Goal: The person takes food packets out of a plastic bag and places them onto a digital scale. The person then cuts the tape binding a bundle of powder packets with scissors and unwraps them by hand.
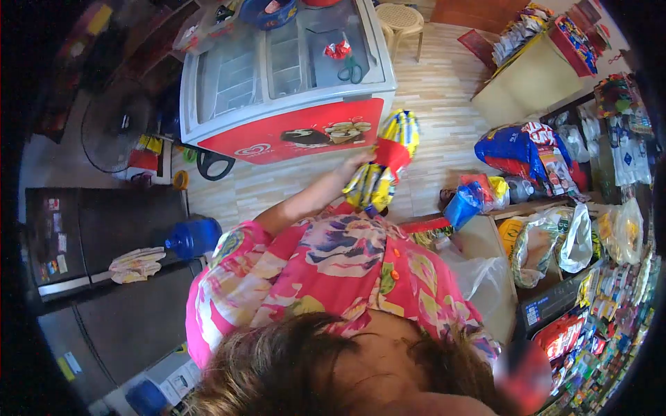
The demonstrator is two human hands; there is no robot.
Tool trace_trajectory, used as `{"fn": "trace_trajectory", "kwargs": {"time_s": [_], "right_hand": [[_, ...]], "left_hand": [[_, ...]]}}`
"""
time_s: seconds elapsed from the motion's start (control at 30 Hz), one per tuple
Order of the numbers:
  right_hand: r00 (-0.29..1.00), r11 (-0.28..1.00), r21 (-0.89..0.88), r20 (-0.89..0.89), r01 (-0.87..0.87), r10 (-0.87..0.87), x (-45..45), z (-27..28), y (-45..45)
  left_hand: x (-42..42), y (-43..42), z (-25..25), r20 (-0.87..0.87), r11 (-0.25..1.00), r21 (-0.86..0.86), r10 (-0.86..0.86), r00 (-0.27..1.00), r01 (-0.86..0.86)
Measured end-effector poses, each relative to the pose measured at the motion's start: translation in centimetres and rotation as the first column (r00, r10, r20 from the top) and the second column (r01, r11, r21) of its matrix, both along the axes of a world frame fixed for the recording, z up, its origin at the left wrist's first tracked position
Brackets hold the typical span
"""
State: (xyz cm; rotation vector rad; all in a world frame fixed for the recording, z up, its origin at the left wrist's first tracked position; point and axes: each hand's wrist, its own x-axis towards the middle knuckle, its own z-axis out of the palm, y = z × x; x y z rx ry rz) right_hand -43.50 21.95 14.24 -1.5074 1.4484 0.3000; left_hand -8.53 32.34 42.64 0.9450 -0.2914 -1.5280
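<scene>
My left hand (355, 168) is closed round a bundle of yellow packets (371, 188) with dark blue and white markings. A red band or wrapper (392, 157) crosses the bundle's middle. The bundle is held upright over the floor, in front of a pink floral top (347, 243), next to the red front of a chest freezer (291, 132). My fingers are partly hidden behind the packets. My right hand does not show. On the freezer's glass lid lie green-handled scissors (350, 70) and a crumpled red wrapper (338, 50).
A blue basin (269, 12) sits on the freezer, and a wicker-topped stool (401, 17) stands beyond it. On the right are a large blue pack (510, 151), plastic bags and shelves of sachets. A blue water jug (194, 238) and dark refrigerator (125, 222) are left.
</scene>
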Motion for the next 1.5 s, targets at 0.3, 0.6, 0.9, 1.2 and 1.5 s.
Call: {"fn": "trace_trajectory", "kwargs": {"time_s": [0.3,0.6,0.9,1.2,1.5], "right_hand": [[0.998,0.998,0.008,-0.014,-0.062,0.062,0.0,-0.6,1.1],[0.959,0.969,-0.143,-0.232,-0.201,0.164,4.7,-0.8,0.3],[0.296,0.85,0.496,0.85,-0.178,-0.435,24.5,17.3,-2.2],[0.345,0.973,0.218,0.922,-0.08,-0.178,33.4,27.3,-3.4],[0.239,0.941,0.335,0.918,-0.044,-0.315,35.7,29.6,-3.5]], "left_hand": [[-1.7,4.3,-5.1,-0.214,0.988,-0.074,0.118,0.97,-0.136],[-0.6,1.5,-1.5,-0.084,0.989,-0.13,-0.075,0.994,0.064],[5.7,-1.8,-3.2,0.539,0.981,-0.121,0.191,0.821,-0.149],[17.0,1.2,-14.6,0.876,0.857,-0.123,-0.142,0.461,0.5],[23.9,12.0,-27.9,0.732,0.86,0.452,-0.51,0.452,0.239]]}}
